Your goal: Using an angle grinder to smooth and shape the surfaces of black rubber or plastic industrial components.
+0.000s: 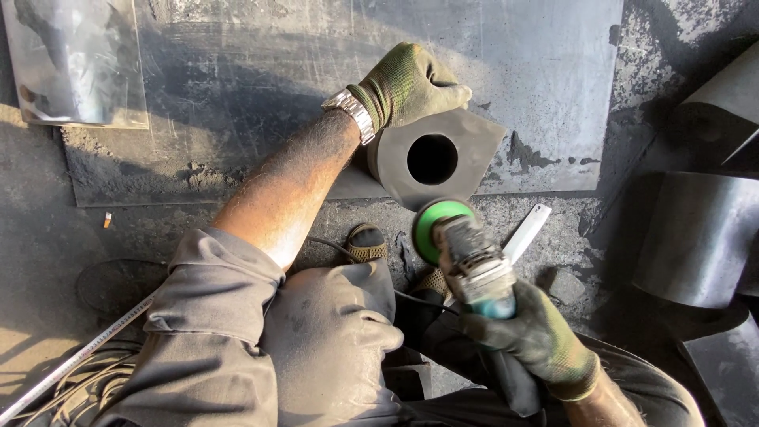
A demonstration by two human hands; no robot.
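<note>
The left hand (411, 83), in a green work glove with a metal wristwatch (352, 111) at the wrist, is clamped over the top edge of a dark metal block (403, 162) with a round hole through its face. The block stands on edge near the frame's centre, its lower corner touching the grey steel plate (261, 103) that lies flat on the floor.

At five o'clock from the block, the gloved right hand (538, 336) is wrapped tight around the body of an angle grinder (474, 265). The grinder's green disc (436, 225) sits just below the block's lower edge; whether they touch cannot be told.

A white flat strip (530, 229) lies on the floor (47, 229) at three o'clock from the disc. Curved dark metal pieces (700, 237) are stacked at the right edge. A measuring tape (75, 360) runs toward seven o'clock past the person's grey-clad knee (332, 332).
</note>
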